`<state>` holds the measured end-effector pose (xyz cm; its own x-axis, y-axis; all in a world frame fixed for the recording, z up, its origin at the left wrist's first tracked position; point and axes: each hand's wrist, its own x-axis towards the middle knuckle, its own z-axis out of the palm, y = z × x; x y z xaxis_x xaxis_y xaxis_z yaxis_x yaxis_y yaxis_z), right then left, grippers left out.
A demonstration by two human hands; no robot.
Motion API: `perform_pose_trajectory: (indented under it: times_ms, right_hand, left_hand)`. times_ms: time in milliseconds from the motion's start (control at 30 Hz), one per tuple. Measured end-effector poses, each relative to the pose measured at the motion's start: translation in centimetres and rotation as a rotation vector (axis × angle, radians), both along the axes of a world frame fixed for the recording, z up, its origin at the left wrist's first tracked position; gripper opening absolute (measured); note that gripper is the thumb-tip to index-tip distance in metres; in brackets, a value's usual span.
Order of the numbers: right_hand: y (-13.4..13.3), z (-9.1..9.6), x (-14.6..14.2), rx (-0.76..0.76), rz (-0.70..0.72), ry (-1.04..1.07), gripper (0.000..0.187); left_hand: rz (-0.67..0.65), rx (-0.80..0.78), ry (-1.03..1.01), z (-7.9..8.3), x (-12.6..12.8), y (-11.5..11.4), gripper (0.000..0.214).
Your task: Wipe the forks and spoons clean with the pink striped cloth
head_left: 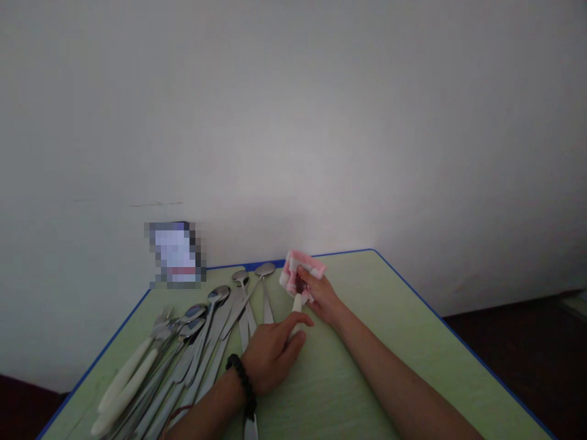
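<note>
My left hand is closed around the pale handle of a white-handled piece of cutlery, which points away from me. Its metal head is mostly covered, so its exact kind cannot be made out. Beyond it, my right hand grips a pink-and-white cloth, folded about the head with the thumb on top. Left of my hands lies a spread of metal cutlery: a long-handled spoon, several other spoons, flat-bladed pieces, and forks beside white handles. My left forearm hides part of the spread.
The green table has a blue edge and stands against a pale wall. A phone-like device, blurred out, leans at the back left corner. Dark floor shows to the right.
</note>
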<state>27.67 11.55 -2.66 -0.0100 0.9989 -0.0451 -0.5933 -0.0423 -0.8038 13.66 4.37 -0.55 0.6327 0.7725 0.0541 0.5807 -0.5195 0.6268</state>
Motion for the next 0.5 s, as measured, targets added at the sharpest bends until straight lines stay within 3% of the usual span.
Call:
perform_pose_trajectory:
  times_ms: [233,500]
  right_hand:
    - [-0.19,0.06,-0.02,0.027,0.13,-0.039,0.036]
    - [-0.29,0.63,-0.14,-0.023,0.136,0.056,0.031]
  left_hand:
    - [0.012,0.081,0.052,-0.04,0.23,-0.28,0.029]
    - [0.098,-0.048,-0.082,-0.13,0.21,0.01,0.032]
